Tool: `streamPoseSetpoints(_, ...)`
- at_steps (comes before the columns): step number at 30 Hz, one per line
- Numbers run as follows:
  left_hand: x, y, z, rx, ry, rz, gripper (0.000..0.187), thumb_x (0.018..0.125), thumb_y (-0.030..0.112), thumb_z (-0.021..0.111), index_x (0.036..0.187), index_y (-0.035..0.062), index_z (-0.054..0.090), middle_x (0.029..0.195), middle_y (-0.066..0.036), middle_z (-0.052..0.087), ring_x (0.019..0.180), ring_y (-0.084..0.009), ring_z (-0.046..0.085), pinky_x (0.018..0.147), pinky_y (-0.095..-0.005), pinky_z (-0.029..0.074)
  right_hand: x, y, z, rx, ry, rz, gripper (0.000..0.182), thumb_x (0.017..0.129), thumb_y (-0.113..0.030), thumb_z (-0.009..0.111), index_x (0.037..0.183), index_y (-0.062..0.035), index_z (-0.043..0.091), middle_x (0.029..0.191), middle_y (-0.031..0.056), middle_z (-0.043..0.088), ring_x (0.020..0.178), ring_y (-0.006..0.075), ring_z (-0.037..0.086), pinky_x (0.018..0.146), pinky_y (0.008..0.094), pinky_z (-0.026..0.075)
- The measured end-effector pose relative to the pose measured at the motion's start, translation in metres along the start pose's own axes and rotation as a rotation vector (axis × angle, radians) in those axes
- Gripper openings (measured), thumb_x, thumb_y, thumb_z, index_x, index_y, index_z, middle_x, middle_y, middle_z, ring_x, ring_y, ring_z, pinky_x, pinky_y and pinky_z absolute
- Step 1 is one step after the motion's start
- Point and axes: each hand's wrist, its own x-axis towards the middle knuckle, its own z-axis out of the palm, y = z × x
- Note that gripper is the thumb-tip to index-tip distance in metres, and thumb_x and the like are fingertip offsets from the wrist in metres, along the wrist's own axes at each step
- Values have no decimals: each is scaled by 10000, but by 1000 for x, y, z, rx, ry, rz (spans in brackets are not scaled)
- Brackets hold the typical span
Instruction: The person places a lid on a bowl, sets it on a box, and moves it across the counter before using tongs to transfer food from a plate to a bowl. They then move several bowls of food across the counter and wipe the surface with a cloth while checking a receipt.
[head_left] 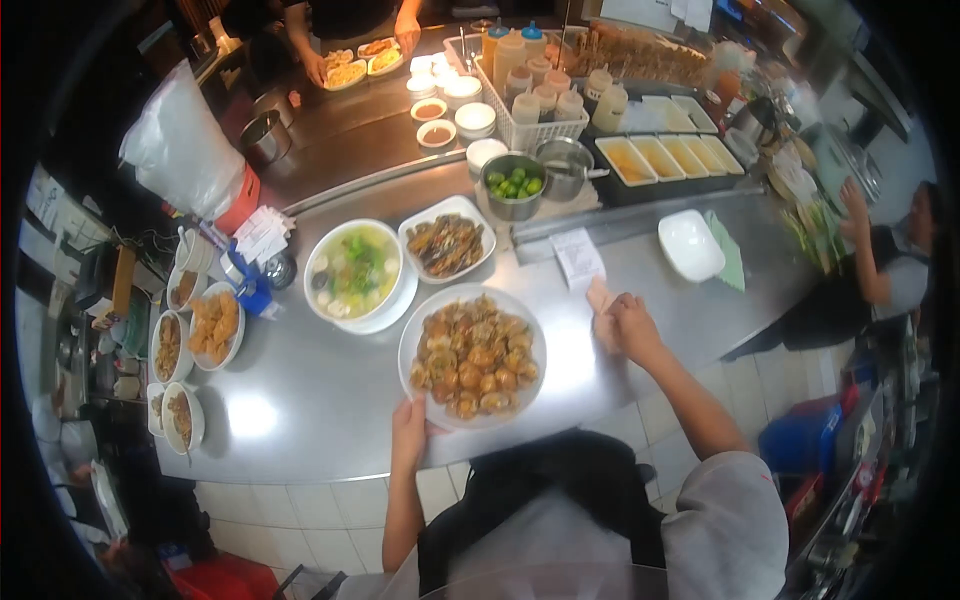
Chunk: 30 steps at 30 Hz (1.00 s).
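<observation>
White plate [539, 352] of glossy brown shellfish [475, 360], near table [300, 425] edge, left grip [411, 425] holding rim, right grip [621, 322] clenching perhaps cloth [600, 298], bare metal between

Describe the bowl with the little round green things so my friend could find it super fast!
Look along the far side of the big steel counter, to the white basket full of squeeze bottles. Just in front of it stands a round metal bowl. It's heaped with small green fruits; the metal pot on its right has none showing.
</observation>
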Motion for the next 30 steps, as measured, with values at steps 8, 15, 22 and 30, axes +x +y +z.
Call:
streamPoseSetpoints(8,-18,-20,38,-31,680,247,441,935,361,326,1078,-29,472,589,-43,481,392,-109,464,337,-193,370,223,207,-138,96,544,24,194,762,-35,500,914,16,611,807,226,609,763,353,610,678,400,465)
streamPoseSetpoints(15,-11,-24,44,393,899,393,271,914,246,399,937,6,523,575,-3,453,430,-63,364,403,-216,309,303,266,-122,-335,-210,88,228,774,-114,462,866,8,630,921,231,608,883,372,591,753,438,466)
streamPoseSetpoints(22,-3,-15,51,486,976,405,292,901,242,414,806,-12,523,533,6,437,445,-68,369,412,-219,295,302,252,-141,-110,-387,261,245,639,-20,558,867,28,636,743,241,615,750,326,630,665,375,475)
streamPoseSetpoints(30,-8,-6,55,534,968,237,361,900,279,405,755,-26,532,593,-75,522,525,-140,472,511,-281,400,310,295,-116,-165,76,39,179,643,25,550,794,61,639,690,228,605,694,350,610,652,373,465)
